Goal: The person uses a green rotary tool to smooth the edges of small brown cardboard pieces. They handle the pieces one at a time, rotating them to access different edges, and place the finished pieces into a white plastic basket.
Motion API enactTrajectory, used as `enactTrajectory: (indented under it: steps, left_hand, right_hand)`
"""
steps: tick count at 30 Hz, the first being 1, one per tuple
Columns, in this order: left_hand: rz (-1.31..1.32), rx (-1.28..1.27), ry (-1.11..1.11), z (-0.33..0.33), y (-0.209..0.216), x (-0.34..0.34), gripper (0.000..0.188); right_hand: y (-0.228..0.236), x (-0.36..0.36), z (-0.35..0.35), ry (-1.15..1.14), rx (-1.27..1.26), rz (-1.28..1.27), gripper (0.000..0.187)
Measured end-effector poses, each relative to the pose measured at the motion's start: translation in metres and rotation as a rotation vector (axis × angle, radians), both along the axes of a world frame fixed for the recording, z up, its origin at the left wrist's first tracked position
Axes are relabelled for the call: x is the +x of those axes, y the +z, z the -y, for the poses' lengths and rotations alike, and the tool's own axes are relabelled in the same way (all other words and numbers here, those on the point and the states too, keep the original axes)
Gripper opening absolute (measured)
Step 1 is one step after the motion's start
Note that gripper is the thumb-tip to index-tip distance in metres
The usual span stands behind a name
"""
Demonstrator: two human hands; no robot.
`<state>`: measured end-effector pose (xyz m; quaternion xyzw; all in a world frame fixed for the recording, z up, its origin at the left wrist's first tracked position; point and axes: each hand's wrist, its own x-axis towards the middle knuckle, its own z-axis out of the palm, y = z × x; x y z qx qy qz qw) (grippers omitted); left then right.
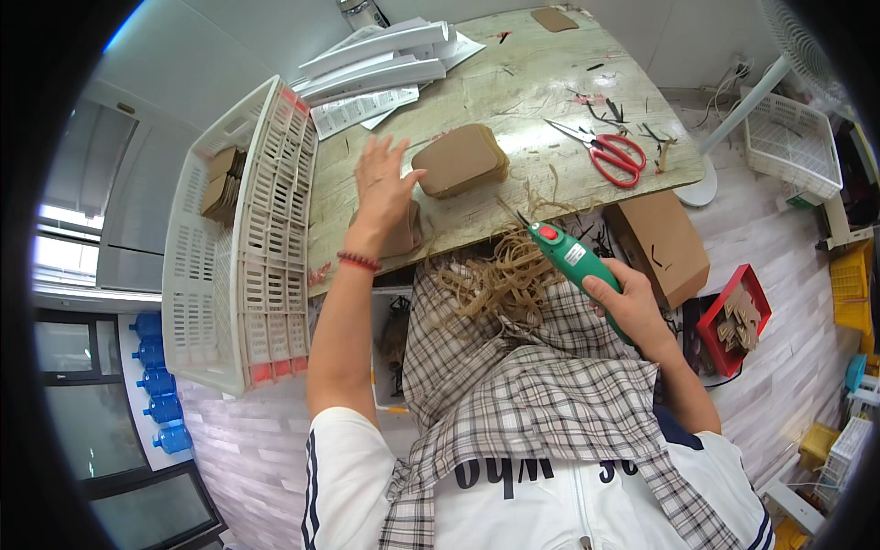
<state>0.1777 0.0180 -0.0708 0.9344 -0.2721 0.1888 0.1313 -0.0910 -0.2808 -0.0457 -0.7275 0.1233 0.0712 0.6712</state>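
My right hand [625, 302] is wrapped round a green handheld power tool [573, 257] with a red button. Its thin tip points up and left, over the near edge of the table [522, 82]. My left hand [380, 183] is open above the table, fingers spread. Its thumb is by the left end of a stack of brown rounded cards [458, 163]; whether they touch I cannot tell. A second brown stack [403, 236] lies at the table edge, partly hidden behind my left wrist. A tangle of tan strips [513, 280] hangs over my checked apron.
Red-handled scissors [616, 158] lie on the right of the table among dark scraps. Papers [376, 69] are piled at the back left. A white plastic crate [275, 229] stands left, holding brown pieces. Right are a cardboard box [665, 243], a red tray [710, 321] and a fan [807, 46].
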Motion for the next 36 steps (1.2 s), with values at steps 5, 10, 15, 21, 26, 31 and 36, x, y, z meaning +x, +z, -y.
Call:
enactTrajectory:
  steps: [5, 10, 15, 21, 26, 31, 36]
  left_hand:
    - [-0.258, -0.017, -0.023, 0.019, 0.002, 0.013, 0.056]
    - [-0.191, -0.251, -0.025, 0.025, 0.004, 0.006, 0.046]
    - [-0.194, -0.251, -0.030, 0.024, 0.003, -0.002, 0.057]
    - [-0.131, -0.193, -0.032, 0.023, -0.005, -0.002, 0.064]
    - [0.012, -0.315, -0.050, 0.036, 0.015, -0.015, 0.046]
    - [-0.387, -0.515, -0.045, 0.031, 0.029, -0.018, 0.039]
    - [-0.754, -1.549, -0.206, 0.050, 0.037, -0.056, 0.019]
  right_hand:
    - [-0.002, -0.006, 0.001, -0.019, -0.024, -0.006, 0.033]
    - [0.002, -0.003, 0.003, -0.030, -0.008, 0.014, 0.032]
    - [0.004, -0.002, 0.003, -0.026, -0.015, 0.017, 0.031]
    - [0.003, -0.003, 0.001, -0.020, 0.005, 0.011, 0.032]
    - [0.002, -0.002, 0.001, -0.022, 0.004, -0.003, 0.033]
    - [0.008, -0.001, 0.000, -0.009, 0.023, 0.000, 0.031]
    - [0.012, 0.001, -0.004, -0.065, 0.020, 0.039, 0.032]
